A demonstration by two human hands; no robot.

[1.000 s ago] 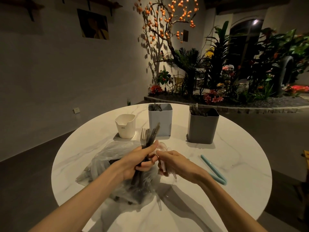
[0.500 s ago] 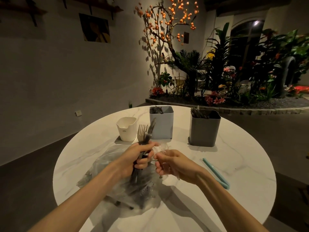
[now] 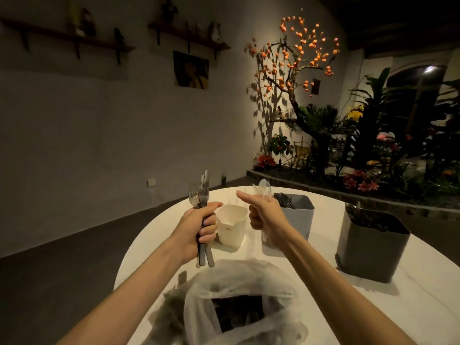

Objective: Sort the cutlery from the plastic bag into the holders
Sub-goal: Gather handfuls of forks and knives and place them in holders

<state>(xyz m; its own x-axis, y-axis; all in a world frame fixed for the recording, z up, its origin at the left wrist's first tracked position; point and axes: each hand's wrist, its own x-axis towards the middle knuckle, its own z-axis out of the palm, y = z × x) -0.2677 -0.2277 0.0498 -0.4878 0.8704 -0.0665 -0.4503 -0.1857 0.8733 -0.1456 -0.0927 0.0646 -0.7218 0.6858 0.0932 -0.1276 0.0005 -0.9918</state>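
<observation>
Left hand (image 3: 200, 229): you gripped the metal cutlery (image 3: 202, 195) bundle.
Right hand (image 3: 265, 215): you held clear plastic spoons (image 3: 263, 188).
Risk: mixed bundle could slip into the wrong holder (image 3: 231, 226).

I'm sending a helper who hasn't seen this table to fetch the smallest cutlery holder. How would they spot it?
On the round white marble table, three holders stand in a row at the far side. The small cream plastic cup is the leftmost, beside the light grey square holder. It alone is pale, short and notched at its rim.
</observation>
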